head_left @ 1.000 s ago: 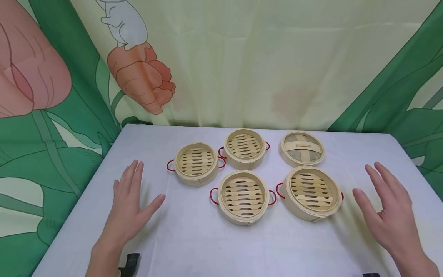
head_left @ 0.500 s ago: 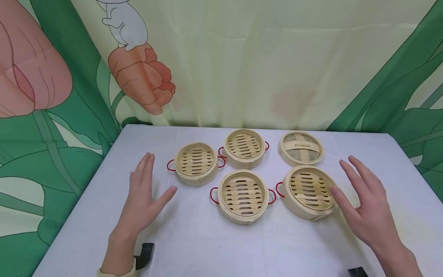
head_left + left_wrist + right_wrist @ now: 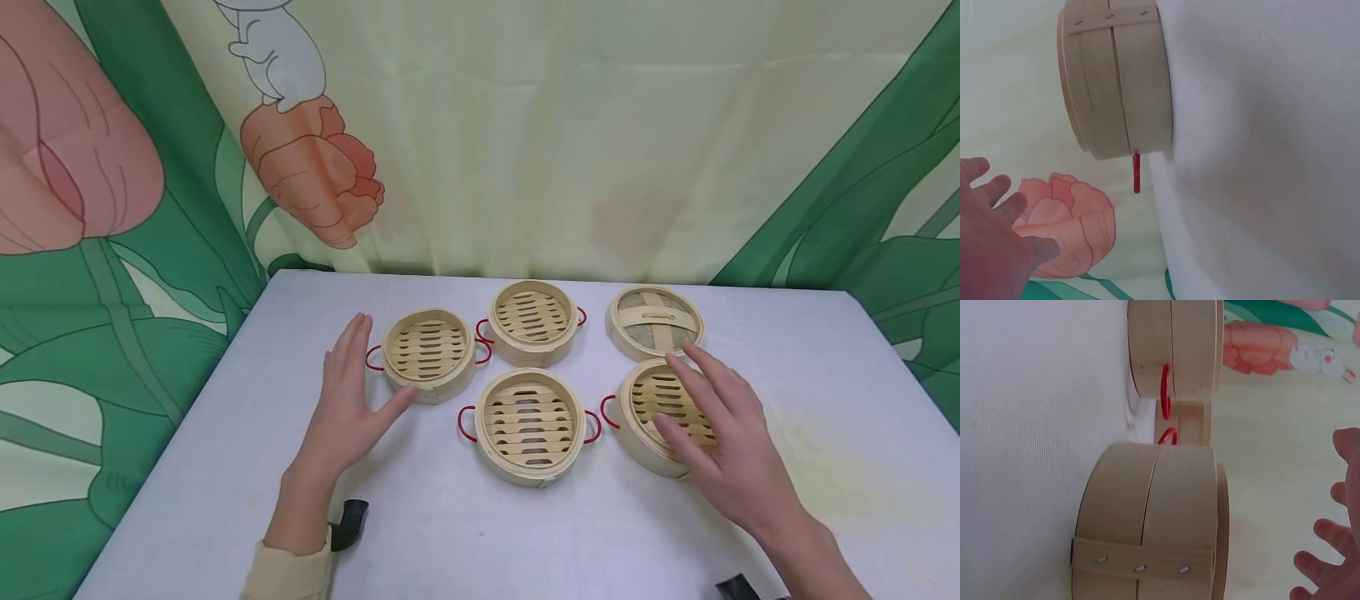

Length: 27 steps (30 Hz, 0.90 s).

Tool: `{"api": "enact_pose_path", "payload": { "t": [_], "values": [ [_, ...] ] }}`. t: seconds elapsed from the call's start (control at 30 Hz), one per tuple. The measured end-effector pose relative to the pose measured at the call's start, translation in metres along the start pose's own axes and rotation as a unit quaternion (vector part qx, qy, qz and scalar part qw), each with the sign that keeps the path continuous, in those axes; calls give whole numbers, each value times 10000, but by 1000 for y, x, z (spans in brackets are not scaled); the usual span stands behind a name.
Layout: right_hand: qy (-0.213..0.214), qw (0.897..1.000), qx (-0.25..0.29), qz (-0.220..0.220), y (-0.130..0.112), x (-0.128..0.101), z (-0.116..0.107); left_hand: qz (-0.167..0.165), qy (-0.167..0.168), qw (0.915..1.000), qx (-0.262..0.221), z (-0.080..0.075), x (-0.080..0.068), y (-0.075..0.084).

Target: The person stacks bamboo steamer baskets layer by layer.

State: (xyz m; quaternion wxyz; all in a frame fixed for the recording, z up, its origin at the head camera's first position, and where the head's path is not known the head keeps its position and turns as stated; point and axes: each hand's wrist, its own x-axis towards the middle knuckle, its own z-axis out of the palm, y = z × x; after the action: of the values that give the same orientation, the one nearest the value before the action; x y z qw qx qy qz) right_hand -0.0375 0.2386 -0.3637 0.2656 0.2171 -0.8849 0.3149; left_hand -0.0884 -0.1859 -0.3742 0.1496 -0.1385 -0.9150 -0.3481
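In the head view my left hand (image 3: 351, 417) is held above the table with its fingers straight and thumb spread, beside the left bamboo steamer basket (image 3: 427, 348). Its thumb tip overlaps that basket's front rim. My right hand (image 3: 731, 454), fingers apart, hovers over the right steamer basket (image 3: 667, 396) and covers part of its slats. Neither hand holds anything. In the left wrist view a basket side (image 3: 1119, 81) with a red handle stands beyond the fingers (image 3: 1013, 206). The right wrist view has a basket (image 3: 1147, 512) with the right fingers (image 3: 1329, 534) off to one side.
Another slatted basket (image 3: 530, 425) stands at the front middle, and one (image 3: 530, 317) farther back. A bamboo steamer lid (image 3: 652, 321) with a strap handle lies at the back right. Red handles stick out from the baskets. A white cloth (image 3: 510, 542) covers the table; a printed curtain (image 3: 540, 142) hangs behind.
Both hands have moved inward: the left one right and forward to the left basket, the right one left until it overlaps the right basket. The baskets and lid have stayed in place.
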Motion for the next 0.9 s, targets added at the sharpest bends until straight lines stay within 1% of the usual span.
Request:
{"api": "enact_pose_path", "payload": {
  "t": [0.2,0.27,0.4,0.5,0.73,0.9],
  "values": [
    [-126,9999,-5,-72,-6,2,10,-103,-79,9999,-68,3,5,0],
    [-108,9999,-5,-131,-8,3,13,-167,-102,9998,-99,4,6,-1],
    [127,9986,43,-504,-11,6,22,-266,-137,9993,-201,7,8,-2],
    [131,9980,104,-615,-14,9,27,-381,-169,9987,-277,10,9,-4],
    [-354,9984,236,-382,-21,8,35,-660,-368,9959,-503,17,15,-8],
    [-474,9977,245,-425,-26,8,41,-870,-531,9927,-647,21,19,-10]
  ]
}}
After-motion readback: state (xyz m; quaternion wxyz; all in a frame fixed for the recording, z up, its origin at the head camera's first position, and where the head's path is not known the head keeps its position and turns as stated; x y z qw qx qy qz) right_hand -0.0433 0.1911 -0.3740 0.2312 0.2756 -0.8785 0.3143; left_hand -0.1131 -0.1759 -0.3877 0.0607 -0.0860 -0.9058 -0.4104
